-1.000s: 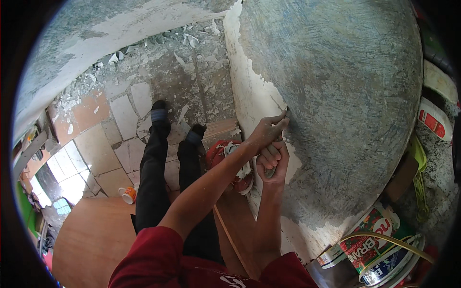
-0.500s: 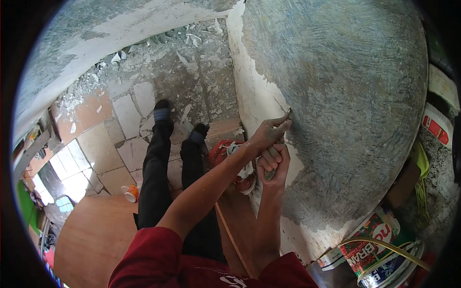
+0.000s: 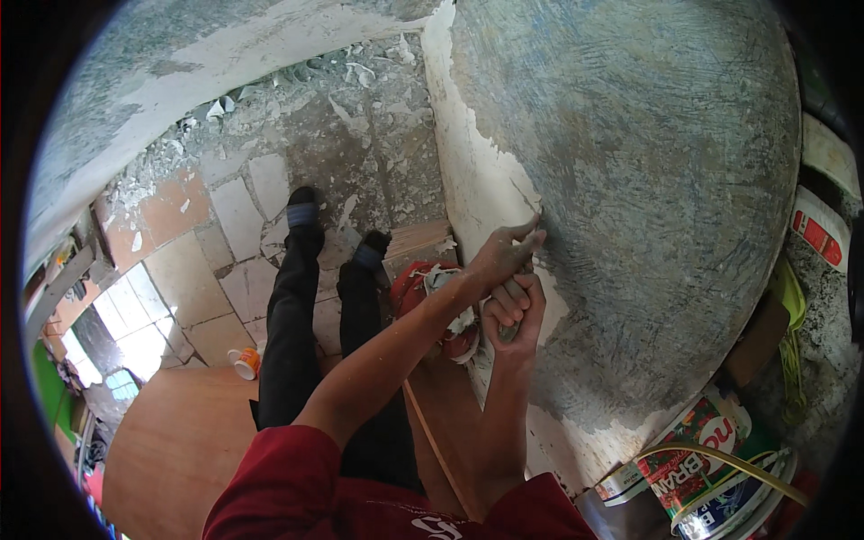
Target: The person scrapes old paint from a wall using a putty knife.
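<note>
My right hand [image 3: 513,310] is wrapped round a slim hand tool [image 3: 508,333], whose grey-green handle end pokes out below the fist. Just above it, my left hand [image 3: 506,256] is closed on the front part of the tool, fingertips pressed close to the wall. The tool's working end is hidden by my fingers. Both hands lie over the ragged border between a white patch [image 3: 486,171] and the rough blue-grey coating [image 3: 657,180] of the wall. My left forearm crosses in front of a red container [image 3: 409,286] holding pale flakes.
Peeled flakes [image 3: 360,74] litter the floor along the far wall. Below me is a round wooden tabletop [image 3: 171,450], with an orange-and-white cup [image 3: 245,362] by its edge. At lower right stands a paint bucket [image 3: 702,450] with a yellow handle. A yellow-green strap [image 3: 790,315] hangs nearby.
Both hands keep their grip and have shifted only very slightly at the border of the coating. The view has moved a touch; all else looks the same.
</note>
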The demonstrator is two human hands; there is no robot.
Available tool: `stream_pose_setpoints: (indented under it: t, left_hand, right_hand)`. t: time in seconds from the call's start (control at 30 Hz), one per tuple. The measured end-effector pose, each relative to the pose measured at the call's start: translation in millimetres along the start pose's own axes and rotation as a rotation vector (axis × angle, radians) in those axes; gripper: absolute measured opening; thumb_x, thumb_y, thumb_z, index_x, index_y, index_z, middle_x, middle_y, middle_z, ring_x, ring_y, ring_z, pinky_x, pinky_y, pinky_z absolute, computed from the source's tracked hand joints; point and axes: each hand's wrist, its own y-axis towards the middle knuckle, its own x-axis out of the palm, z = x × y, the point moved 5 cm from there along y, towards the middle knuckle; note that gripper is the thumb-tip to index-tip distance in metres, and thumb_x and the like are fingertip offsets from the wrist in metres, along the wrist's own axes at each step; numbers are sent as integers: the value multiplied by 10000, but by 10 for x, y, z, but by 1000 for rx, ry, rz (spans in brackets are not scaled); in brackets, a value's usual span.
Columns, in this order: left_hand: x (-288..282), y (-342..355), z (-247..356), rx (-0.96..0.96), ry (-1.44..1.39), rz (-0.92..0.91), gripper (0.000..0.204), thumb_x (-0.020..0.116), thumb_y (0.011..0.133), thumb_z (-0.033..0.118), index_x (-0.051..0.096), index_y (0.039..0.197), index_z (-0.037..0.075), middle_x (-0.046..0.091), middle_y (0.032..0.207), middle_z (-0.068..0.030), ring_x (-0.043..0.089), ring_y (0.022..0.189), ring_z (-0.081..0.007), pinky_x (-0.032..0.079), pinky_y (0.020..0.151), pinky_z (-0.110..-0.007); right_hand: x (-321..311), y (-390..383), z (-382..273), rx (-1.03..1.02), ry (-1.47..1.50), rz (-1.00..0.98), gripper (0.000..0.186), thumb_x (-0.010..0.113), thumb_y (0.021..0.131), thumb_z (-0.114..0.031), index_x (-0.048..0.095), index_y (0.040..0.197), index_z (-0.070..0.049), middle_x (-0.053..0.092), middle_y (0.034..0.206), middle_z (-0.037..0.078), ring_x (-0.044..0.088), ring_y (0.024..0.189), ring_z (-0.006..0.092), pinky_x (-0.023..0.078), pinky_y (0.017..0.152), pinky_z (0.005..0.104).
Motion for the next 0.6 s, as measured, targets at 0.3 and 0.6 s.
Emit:
stream_pose_setpoints:
  t: [0.3, 0.6]
  left_hand:
    - [88, -70, -29, 68, -29, 48, 574, 523, 923, 367, 367, 1367, 38, 509, 636, 0, 463, 595, -60, 422, 550, -240]
    - [231, -268, -142, -5, 6, -74, 564, 535, 912, 396, 395, 1367, 93, 497, 648, 17, 455, 587, -55, 413, 549, -231]
  right_hand:
    - [27, -228, -15, -32, -117, 16, 226, 356, 907, -74, 450, 703, -68, 407, 496, -30, 392, 379, 79, 354, 337, 219]
    - [-10, -398, 51, -57, -77, -21, 192, 359, 911, -84, 459, 749, -55, 414, 505, -28, 387, 371, 79, 348, 332, 217]
